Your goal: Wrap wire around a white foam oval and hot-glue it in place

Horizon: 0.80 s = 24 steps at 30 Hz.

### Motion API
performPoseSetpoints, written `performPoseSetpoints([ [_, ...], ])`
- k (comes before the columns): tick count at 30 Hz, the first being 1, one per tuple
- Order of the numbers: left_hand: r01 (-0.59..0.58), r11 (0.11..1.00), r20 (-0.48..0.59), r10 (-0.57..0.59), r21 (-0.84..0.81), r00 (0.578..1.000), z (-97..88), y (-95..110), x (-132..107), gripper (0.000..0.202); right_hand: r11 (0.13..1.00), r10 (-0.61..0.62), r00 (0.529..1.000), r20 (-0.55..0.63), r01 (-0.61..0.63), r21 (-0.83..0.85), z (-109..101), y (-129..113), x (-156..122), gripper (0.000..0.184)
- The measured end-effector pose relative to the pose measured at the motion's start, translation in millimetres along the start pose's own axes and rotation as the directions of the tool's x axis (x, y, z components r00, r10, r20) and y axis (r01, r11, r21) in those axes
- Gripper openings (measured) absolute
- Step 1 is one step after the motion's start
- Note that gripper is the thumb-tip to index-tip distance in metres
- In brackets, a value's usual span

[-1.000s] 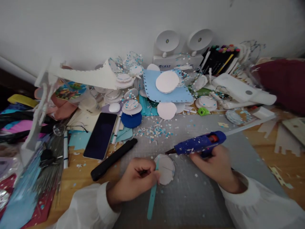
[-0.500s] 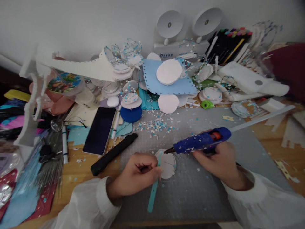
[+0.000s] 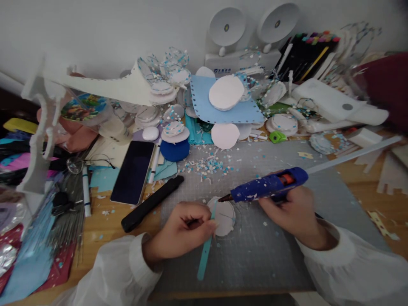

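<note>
My right hand point(image 3: 291, 214) is wrapped round a blue hot glue gun point(image 3: 264, 187), a long glue stick point(image 3: 353, 156) jutting from its back end. The dark nozzle points left, at the upper edge of a small white disc point(image 3: 225, 219) lying on the grey cutting mat point(image 3: 261, 263). Between thumb and fingers, my left hand point(image 3: 188, 227) pinches a narrow teal strip point(image 3: 205, 257). The strip's upper end lies over the disc's left edge, close to the nozzle tip; whether they touch I cannot tell. Its lower end hangs toward the front of the mat.
Left of the mat are a black bar-shaped tool point(image 3: 153, 203), a phone point(image 3: 133, 172) and eyeglasses point(image 3: 91, 163). Blue and white confetti point(image 3: 208, 165) is scattered behind the disc. Farther back stand layered white discs, a light-blue sheet point(image 3: 199, 100), a twin-head lamp point(image 3: 242, 61) and markers point(image 3: 309, 59).
Little differs. The whole view has shifted slightly; both hands keep their grips, and the nozzle stays at the strip's upper end.
</note>
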<state>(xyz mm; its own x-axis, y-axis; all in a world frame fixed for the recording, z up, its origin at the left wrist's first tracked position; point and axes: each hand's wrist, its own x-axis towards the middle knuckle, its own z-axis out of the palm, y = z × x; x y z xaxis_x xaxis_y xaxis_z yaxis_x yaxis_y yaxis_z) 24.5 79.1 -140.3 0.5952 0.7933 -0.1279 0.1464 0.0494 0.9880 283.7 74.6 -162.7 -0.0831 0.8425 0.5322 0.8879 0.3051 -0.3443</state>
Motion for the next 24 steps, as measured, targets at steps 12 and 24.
performPoseSetpoints([
  [12,0.004,1.000,0.001,-0.004,-0.014,1.000,0.4,-0.1,-0.3,0.038,1.000,-0.014,0.999,0.033,0.015,-0.009,-2.3,0.8,1.5,0.017],
  [24,-0.011,1.000,-0.003,0.011,-0.028,1.000,-1.6,1.9,-0.9,0.045,0.900,0.397,0.895,-0.201,-0.423,-0.107,-31.5,37.4,7.9,0.030],
])
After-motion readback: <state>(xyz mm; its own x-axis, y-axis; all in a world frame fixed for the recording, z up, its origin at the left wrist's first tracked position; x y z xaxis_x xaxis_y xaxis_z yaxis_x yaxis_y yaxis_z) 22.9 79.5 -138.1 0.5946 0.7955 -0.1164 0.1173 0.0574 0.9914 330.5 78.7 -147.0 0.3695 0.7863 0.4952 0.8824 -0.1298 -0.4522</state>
